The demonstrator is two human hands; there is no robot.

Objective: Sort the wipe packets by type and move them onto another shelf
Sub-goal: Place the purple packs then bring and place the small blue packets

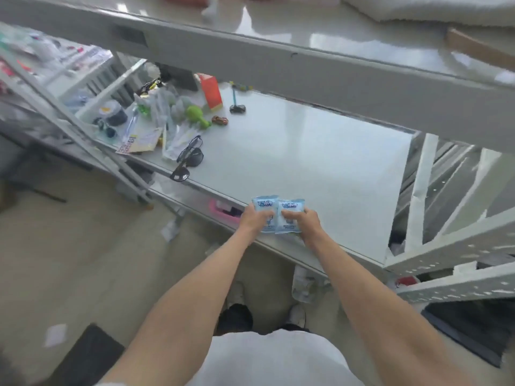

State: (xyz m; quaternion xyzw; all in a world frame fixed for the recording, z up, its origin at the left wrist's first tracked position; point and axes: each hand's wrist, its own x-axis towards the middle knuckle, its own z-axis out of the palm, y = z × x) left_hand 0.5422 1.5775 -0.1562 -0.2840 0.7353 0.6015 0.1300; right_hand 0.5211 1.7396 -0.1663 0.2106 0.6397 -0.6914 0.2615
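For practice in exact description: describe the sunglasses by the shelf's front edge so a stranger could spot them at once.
Find the grey shelf where the left hand and right hand each grip a blue wipe packet. Follow its front edge left to the clutter. The sunglasses lie at the clutter's near corner: black frames, dark lenses, beside clear wrappers.

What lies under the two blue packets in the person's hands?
Only the pale shelf shows there, near its front edge. The left hand grips the left packet, the right hand the right packet. What is directly beneath them is covered.
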